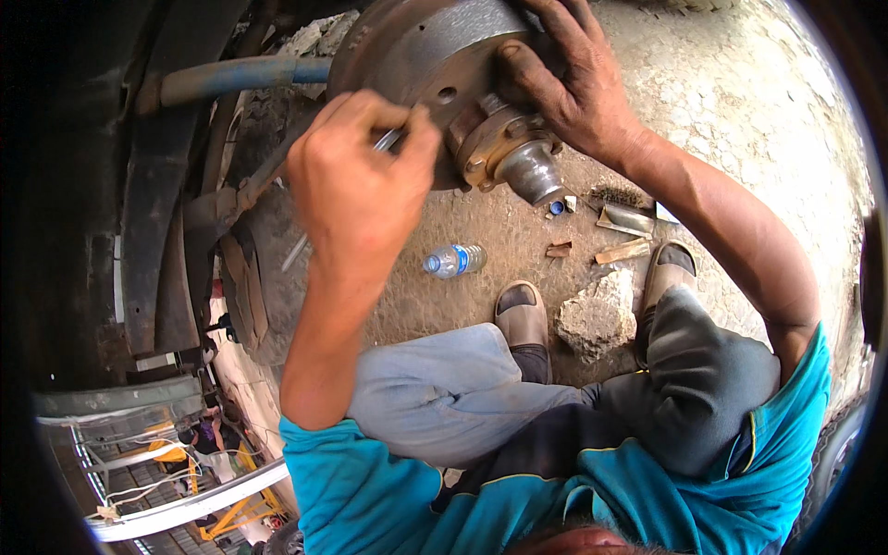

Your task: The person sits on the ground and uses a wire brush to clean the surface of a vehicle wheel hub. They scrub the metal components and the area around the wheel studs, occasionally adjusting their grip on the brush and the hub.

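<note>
left hand (pixel 361 185): fingers curled tight round a thin metal tool (pixel 387 140), tip at the drum face | brake drum (pixel 416 65): sat at top centre, hub (pixel 504 143) jutting toward the person | right hand (pixel 564 83): fingers spread, pressed flat on the drum | advice: brace firmly, work the tip gently to avoid slipping

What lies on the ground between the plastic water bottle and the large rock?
In the head view, the person's sandalled foot rests on the ground between the water bottle and the rock, with bare dirt around it.
</note>
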`<state>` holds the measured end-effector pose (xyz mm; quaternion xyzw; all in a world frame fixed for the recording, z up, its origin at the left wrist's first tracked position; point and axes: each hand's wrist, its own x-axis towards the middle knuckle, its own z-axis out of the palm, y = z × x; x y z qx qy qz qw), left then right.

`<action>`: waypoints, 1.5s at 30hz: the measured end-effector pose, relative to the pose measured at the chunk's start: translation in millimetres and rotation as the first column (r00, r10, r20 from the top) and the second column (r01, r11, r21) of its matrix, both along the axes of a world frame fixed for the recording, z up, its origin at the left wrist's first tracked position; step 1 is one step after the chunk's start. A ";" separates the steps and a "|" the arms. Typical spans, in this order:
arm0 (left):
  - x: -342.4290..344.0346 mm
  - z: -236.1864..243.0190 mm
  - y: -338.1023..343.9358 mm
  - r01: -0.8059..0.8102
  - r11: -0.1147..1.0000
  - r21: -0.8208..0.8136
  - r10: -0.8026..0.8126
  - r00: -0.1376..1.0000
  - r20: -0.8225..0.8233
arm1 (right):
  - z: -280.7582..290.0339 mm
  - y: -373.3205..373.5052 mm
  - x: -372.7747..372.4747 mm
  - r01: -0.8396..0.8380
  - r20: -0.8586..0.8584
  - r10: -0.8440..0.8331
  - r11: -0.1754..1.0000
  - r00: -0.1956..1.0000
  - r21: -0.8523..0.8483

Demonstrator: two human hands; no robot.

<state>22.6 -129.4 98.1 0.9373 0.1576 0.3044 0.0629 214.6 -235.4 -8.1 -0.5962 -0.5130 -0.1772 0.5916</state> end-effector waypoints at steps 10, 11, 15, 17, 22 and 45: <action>0.6 1.9 -7.6 -0.016 0.998 0.069 0.018 0.999 -0.036 | 0.8 -0.8 -4.0 0.064 0.010 -0.064 0.998 0.998 -0.009; 5.0 1.5 -7.7 0.010 0.993 0.115 -0.005 0.999 -0.043 | 0.4 -0.9 -2.6 0.058 0.008 -0.057 0.998 0.998 -0.013; -8.2 0.7 -1.0 -0.019 0.999 0.030 0.020 1.000 -0.008 | 1.2 -1.5 -3.2 0.033 -0.009 -0.033 0.999 0.999 -0.019; 4.3 1.5 -7.4 -0.042 0.998 0.039 0.043 0.998 -0.041 | -1.3 0.4 -1.0 0.063 -0.003 -0.063 0.998 0.998 0.005; -9.9 1.0 -1.2 -0.137 0.987 -0.087 0.131 0.989 -0.067 | 2.2 -0.9 -0.1 0.027 -0.016 -0.027 1.000 1.000 -0.015; -13.0 -1.3 -0.5 -0.095 0.993 -0.064 0.091 0.994 -0.063 | 1.6 -4.3 -3.0 0.013 -0.031 -0.014 0.999 0.999 -0.042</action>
